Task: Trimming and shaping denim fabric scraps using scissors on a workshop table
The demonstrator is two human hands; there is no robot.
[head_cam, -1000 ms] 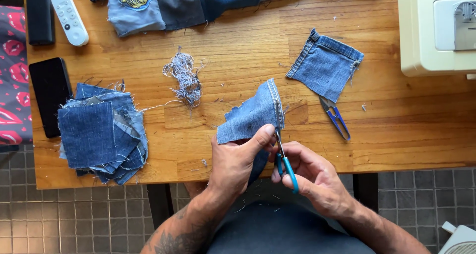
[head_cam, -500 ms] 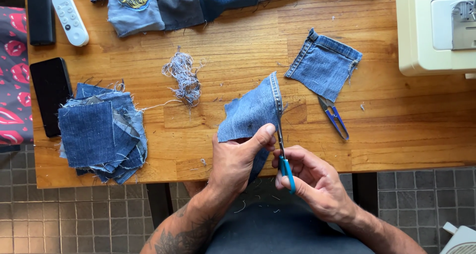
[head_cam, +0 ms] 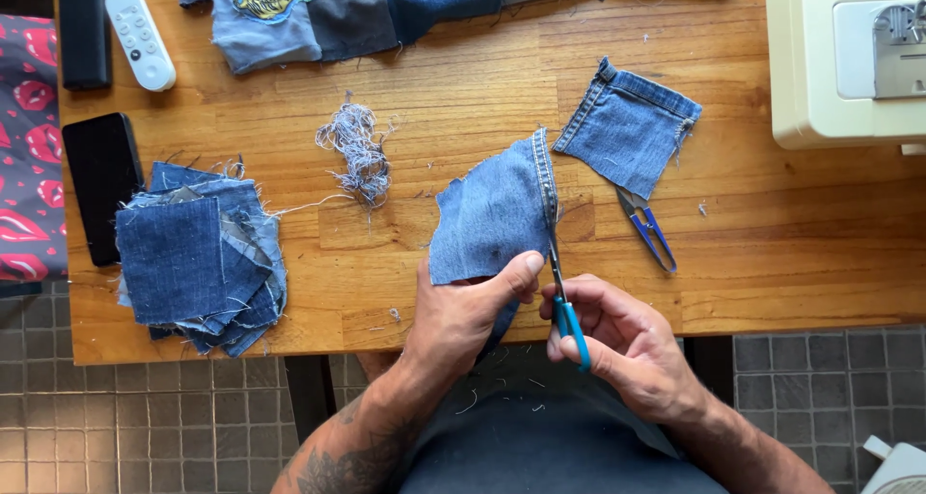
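Observation:
My left hand (head_cam: 467,313) pinches the lower edge of a blue denim piece (head_cam: 492,214), thumb on top, holding it up over the front edge of the wooden table (head_cam: 791,253). My right hand (head_cam: 612,335) grips blue-handled scissors (head_cam: 562,291). Their blades run up along the seam on the denim piece's right side.
A stack of denim squares (head_cam: 198,258) lies at the left beside a black phone (head_cam: 101,180). A tangle of threads (head_cam: 359,151), a denim pocket piece (head_cam: 629,127) and blue thread snips (head_cam: 648,229) lie on the table. A sewing machine (head_cam: 844,55) stands at the right; patchwork fabric (head_cam: 328,7) and a white remote (head_cam: 140,36) lie at the back.
The scissors have advanced a little further up along the seam of the denim piece. Both hands stay in nearly the same place.

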